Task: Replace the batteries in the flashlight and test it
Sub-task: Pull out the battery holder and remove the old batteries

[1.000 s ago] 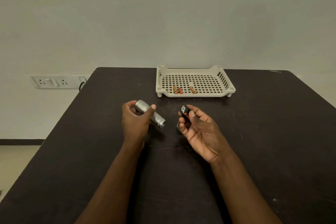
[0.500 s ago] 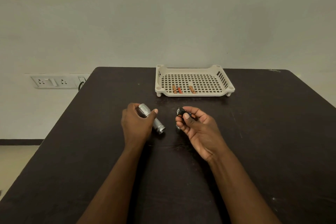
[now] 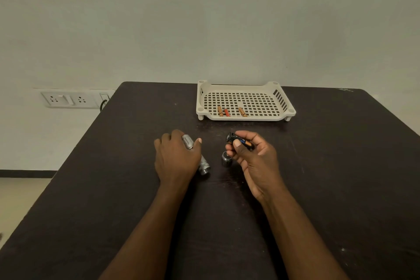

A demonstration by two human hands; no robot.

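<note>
Both forearms reach in over the dark table (image 3: 341, 166), and the cream tray (image 3: 246, 118) at the far side is our marker. Nearest of the pieces, on the near side of the tray and a touch left of it, the left hand (image 3: 176, 161) is wrapped round the silver flashlight body (image 3: 203, 165), knuckles up, thumb over the barrel; the open threaded end pokes out toward the person, the head end shows past the fingers. Just right of that end, a small silver cap (image 3: 226, 159) sits on the table, right beneath the right hand's fingers. The right hand (image 3: 254, 161) pinches a black battery holder (image 3: 238, 141) between thumb and fingertips, lifted off the table, its round end aimed left; a battery with a copper-coloured end shows in it. Further back, inside the tray near its front edge, three loose batteries (image 3: 230, 112) lie, two copper-toned, one red. Left of the tray, on the wall, a socket plate (image 3: 68, 99).
</note>
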